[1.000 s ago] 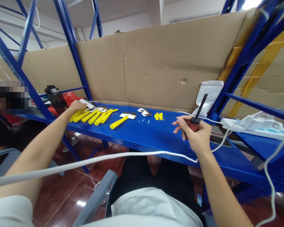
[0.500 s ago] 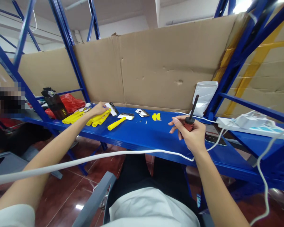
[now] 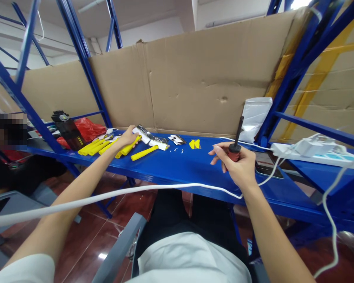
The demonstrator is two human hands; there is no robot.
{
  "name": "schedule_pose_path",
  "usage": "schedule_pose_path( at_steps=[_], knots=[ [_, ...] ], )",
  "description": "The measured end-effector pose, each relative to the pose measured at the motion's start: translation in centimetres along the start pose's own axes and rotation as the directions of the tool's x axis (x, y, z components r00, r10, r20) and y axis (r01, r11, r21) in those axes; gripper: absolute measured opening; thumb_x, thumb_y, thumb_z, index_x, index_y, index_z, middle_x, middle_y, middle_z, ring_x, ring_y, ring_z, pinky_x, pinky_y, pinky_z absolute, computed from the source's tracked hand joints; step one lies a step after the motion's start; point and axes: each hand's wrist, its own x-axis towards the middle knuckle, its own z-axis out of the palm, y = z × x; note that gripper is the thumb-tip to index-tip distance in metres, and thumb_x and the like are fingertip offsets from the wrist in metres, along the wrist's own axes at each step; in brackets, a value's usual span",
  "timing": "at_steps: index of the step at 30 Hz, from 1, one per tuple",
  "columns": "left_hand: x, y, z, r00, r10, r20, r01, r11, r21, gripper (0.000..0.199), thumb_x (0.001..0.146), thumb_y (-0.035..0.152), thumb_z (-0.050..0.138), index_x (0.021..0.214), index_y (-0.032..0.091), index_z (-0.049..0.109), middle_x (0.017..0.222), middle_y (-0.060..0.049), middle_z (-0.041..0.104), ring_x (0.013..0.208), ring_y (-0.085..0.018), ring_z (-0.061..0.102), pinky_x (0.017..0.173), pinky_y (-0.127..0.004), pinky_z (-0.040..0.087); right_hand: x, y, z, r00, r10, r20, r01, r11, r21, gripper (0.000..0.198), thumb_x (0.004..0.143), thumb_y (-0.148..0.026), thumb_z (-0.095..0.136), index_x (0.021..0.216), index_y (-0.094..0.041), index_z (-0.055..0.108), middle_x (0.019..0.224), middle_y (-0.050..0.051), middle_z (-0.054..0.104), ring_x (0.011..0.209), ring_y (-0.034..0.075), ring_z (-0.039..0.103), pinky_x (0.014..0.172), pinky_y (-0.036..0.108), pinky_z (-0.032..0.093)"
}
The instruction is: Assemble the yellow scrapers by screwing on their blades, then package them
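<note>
My left hand (image 3: 129, 136) is closed around a yellow-handled tool (image 3: 138, 139) at the row's right end; a black-and-white card-like head (image 3: 143, 133) shows just beyond the fingers. Beside it lies a single yellow-handled tool (image 3: 144, 153) with a similar head. Several more yellow handles (image 3: 98, 147) lie under and left of my wrist. My right hand (image 3: 241, 162) grips a screwdriver (image 3: 235, 151) by its red and black handle, the dark shaft pointing up. Between the hands lie a loose black-and-white piece (image 3: 177, 140), tiny white bits (image 3: 174, 150) and yellow triangular pieces (image 3: 195, 144).
A dark bottle (image 3: 68, 129) and red plastic bag (image 3: 90, 127) stand at the left. A white cable (image 3: 165, 186) crosses before the blue bench (image 3: 165, 169). A silvery pouch (image 3: 255, 118), power strip (image 3: 318, 155) and phone (image 3: 268, 171) are at the right. Another person sits far left.
My left hand has shifted slightly right with the yellow-handled tool, and its head now meets the neighbouring head in view. My right hand has stayed nearly still with the screwdriver.
</note>
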Motion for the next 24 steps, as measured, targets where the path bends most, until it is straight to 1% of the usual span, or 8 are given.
schedule_pose_path(
  at_steps=[4,7,9,11,14,19,21,24],
  knots=[
    [0.1,-0.5,0.5,0.999,0.034,-0.025,-0.034,0.999,-0.025,0.055,0.117,0.035,0.052,0.168,0.018,0.046,0.074,0.000,0.065,0.052,-0.016,0.056,0.056,-0.026,0.048,0.0,0.1,-0.1,1.000,0.007,0.005,-0.006,1.000,-0.006,0.033,0.096,-0.055,0.092,0.096,-0.022,0.086,0.086,0.006,0.085,0.057,0.020,0.076,0.036,0.028,0.045],
    [-0.2,-0.7,1.3,0.998,0.062,0.005,-0.062,0.998,-0.034,0.057,0.119,0.038,0.047,0.170,0.013,0.047,0.085,-0.005,0.072,0.059,-0.017,0.061,0.060,-0.028,0.053,0.0,0.2,-0.1,1.000,0.005,0.005,-0.005,1.000,-0.007,0.032,0.097,-0.054,0.091,0.096,-0.022,0.086,0.086,0.006,0.085,0.057,0.020,0.076,0.036,0.027,0.044],
    [-0.4,-0.6,2.0,0.994,0.090,0.059,-0.090,0.996,-0.015,0.059,0.117,0.041,0.050,0.168,0.011,0.053,0.095,-0.011,0.078,0.072,-0.020,0.070,0.068,-0.030,0.059,0.0,0.2,-0.1,1.000,0.005,0.007,-0.005,1.000,-0.006,0.032,0.097,-0.054,0.091,0.095,-0.022,0.086,0.085,0.006,0.085,0.057,0.019,0.076,0.036,0.027,0.044],
    [-0.6,-0.5,2.4,0.986,0.120,0.115,-0.125,0.991,0.038,0.059,0.111,0.044,0.062,0.160,0.012,0.065,0.108,-0.014,0.083,0.090,-0.025,0.078,0.082,-0.033,0.062,0.0,0.1,-0.1,1.000,0.007,0.008,-0.007,1.000,-0.008,0.032,0.097,-0.054,0.091,0.096,-0.022,0.086,0.085,0.006,0.085,0.056,0.019,0.075,0.036,0.027,0.044],
    [-0.9,-0.3,3.0,0.973,0.155,0.172,-0.180,0.973,0.144,0.063,0.099,0.050,0.075,0.151,0.015,0.076,0.129,-0.015,0.086,0.120,-0.034,0.080,0.104,-0.038,0.060,0.0,0.0,-0.1,1.000,0.009,0.011,-0.009,1.000,-0.016,0.032,0.097,-0.053,0.091,0.096,-0.022,0.086,0.086,0.007,0.086,0.056,0.019,0.075,0.037,0.027,0.045],
    [-1.7,-0.3,3.6,0.951,0.215,0.221,-0.271,0.923,0.271,0.072,0.102,0.063,0.061,0.154,0.015,0.074,0.160,-0.018,0.073,0.150,-0.038,0.068,0.125,-0.041,0.050,-0.1,0.0,-0.1,1.000,0.006,0.018,-0.006,1.000,-0.007,0.032,0.097,-0.053,0.091,0.096,-0.022,0.085,0.086,0.007,0.085,0.057,0.019,0.075,0.038,0.026,0.045],
    [-2.1,-0.4,3.5,0.939,0.249,0.236,-0.315,0.900,0.303,0.068,0.106,0.065,0.055,0.149,0.018,0.078,0.163,-0.015,0.072,0.153,-0.037,0.065,0.127,-0.042,0.048,-0.1,0.1,-0.2,1.000,0.009,0.021,-0.009,1.000,-0.008,0.033,0.097,-0.054,0.091,0.096,-0.022,0.085,0.086,0.007,0.085,0.057,0.019,0.075,0.038,0.026,0.045],
    [-2.3,-0.9,2.4,0.923,0.296,0.247,-0.368,0.868,0.334,0.061,0.110,0.062,0.046,0.136,0.021,0.084,0.153,-0.013,0.079,0.143,-0.036,0.071,0.124,-0.041,0.050,-0.1,0.1,-0.2,1.000,0.008,0.021,-0.008,1.000,-0.015,0.033,0.097,-0.055,0.091,0.095,-0.022,0.086,0.086,0.007,0.085,0.056,0.018,0.075,0.038,0.026,0.045]
  ],
)
